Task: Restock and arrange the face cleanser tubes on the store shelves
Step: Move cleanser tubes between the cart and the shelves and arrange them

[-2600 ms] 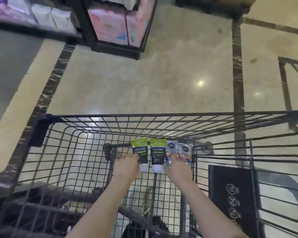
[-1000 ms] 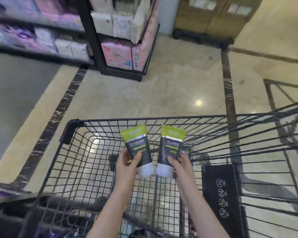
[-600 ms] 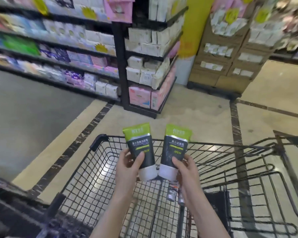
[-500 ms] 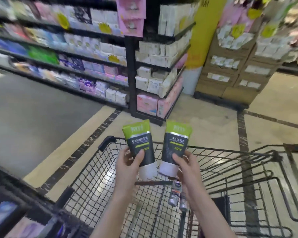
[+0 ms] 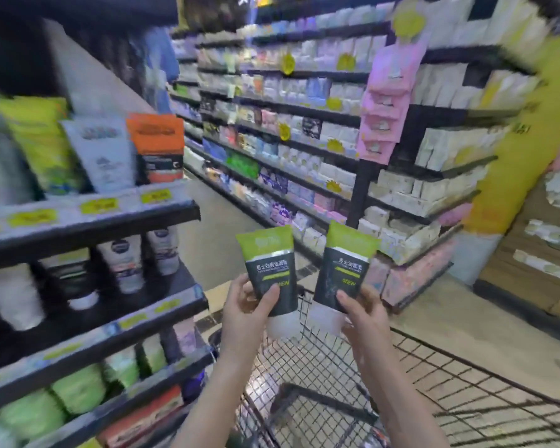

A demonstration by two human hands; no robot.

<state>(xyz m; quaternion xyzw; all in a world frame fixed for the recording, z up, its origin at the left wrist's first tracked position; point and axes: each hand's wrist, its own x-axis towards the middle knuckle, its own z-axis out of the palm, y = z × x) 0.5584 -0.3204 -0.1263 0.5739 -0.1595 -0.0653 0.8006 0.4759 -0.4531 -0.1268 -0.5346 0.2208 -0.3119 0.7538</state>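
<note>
My left hand grips a green-and-black cleanser tube near its white cap, green end up. My right hand holds a matching second tube the same way. Both tubes are held side by side above the wire cart. To the left stands a black shelf unit with upright cleanser tubes: a yellow-green, a white and an orange one on the upper tier, white and dark tubes on the tier below, green tubes lower down.
An aisle runs ahead between the left shelf unit and a long wall of shelves packed with boxed goods. A pink hanging display and a yellow pillar stand at right, with cardboard display boxes beyond. The picture is motion-blurred.
Both hands lifted the two tubes out of the cart. My view swung up and left, bringing the left shelf unit of tubes into sight.
</note>
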